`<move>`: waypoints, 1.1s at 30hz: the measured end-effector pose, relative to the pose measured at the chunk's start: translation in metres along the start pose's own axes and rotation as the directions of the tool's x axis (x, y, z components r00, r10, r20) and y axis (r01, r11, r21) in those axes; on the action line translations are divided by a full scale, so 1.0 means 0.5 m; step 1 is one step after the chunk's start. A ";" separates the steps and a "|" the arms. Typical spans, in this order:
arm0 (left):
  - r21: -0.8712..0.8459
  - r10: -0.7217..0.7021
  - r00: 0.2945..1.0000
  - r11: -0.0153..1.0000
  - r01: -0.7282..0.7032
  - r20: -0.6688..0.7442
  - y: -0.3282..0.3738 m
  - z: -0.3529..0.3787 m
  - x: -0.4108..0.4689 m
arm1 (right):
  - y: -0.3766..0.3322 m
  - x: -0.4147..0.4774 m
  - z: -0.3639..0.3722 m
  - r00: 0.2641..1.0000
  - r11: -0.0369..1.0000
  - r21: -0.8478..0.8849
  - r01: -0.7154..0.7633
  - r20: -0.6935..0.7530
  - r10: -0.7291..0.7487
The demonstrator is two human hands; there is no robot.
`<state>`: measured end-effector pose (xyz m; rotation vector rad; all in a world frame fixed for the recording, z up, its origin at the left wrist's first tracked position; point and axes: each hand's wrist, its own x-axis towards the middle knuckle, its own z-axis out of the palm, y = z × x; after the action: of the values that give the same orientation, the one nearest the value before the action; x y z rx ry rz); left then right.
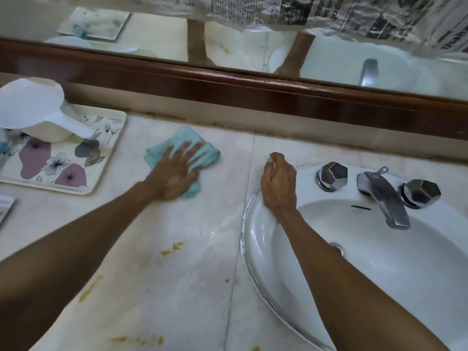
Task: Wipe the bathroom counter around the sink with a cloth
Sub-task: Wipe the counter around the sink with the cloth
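Note:
A folded teal cloth (177, 139) lies flat on the pale marble counter (192, 274) left of the sink. My left hand (177, 171) presses down on the cloth with fingers spread flat. My right hand (278, 183) rests on the left rim of the white sink (379, 279), fingers curled shut, holding nothing visible. Yellowish stains (172, 248) mark the counter nearer to me, below the cloth.
A floral tray (68, 171) at the left holds an overturned white plastic scoop (35, 107). Chrome faucet (385, 198) with two knobs sits at the sink's back. A wooden mirror frame (228, 92) runs along the wall; newspaper covers the mirror's top.

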<state>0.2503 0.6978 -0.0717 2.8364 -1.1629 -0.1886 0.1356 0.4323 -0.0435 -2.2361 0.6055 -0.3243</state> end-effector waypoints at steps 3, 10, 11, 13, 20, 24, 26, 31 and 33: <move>-0.073 -0.381 0.923 0.923 0.377 -0.048 0.050 0.010 0.091 | 0.001 0.004 0.007 1.000 1.000 -0.001 0.015 -0.025 -0.015; -0.133 -0.237 0.971 0.964 0.231 -0.027 0.235 0.029 0.102 | 0.013 0.003 0.013 0.995 0.999 0.036 0.040 -0.096 -0.036; -0.124 -0.149 0.988 0.982 0.142 -0.045 0.234 0.033 0.065 | 0.010 0.003 0.012 0.995 0.999 0.036 0.040 -0.097 -0.037; -0.111 -0.033 0.997 0.994 0.026 -0.064 0.231 0.037 -0.019 | 0.005 0.002 0.007 0.995 0.999 0.022 0.047 -0.085 -0.044; -0.073 0.006 1.000 0.997 -0.005 0.014 0.156 0.024 -0.007 | 0.015 -0.002 0.008 0.989 0.981 -0.129 0.147 -0.010 -0.150; -0.137 -0.238 0.971 0.962 0.236 0.002 0.163 0.014 0.080 | 0.021 -0.001 0.020 0.972 0.925 -0.303 0.231 0.032 -0.232; -0.149 -0.237 0.971 0.961 0.232 -0.021 0.185 0.020 0.053 | 0.022 -0.002 0.020 0.970 0.908 -0.344 0.237 0.035 -0.240; -0.144 -0.025 1.000 0.989 0.026 0.007 0.156 0.025 -0.126 | 0.013 -0.032 0.030 0.966 0.849 -0.468 0.246 0.188 -0.176; -0.173 -0.031 0.999 0.984 0.034 0.016 0.100 0.009 -0.160 | 0.004 -0.061 0.033 0.953 0.808 -0.523 0.270 0.262 -0.149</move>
<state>0.1587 0.7183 -0.0636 2.7069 -1.0472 -0.2951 0.1158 0.4575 -0.0572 -2.8673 0.3603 -0.0080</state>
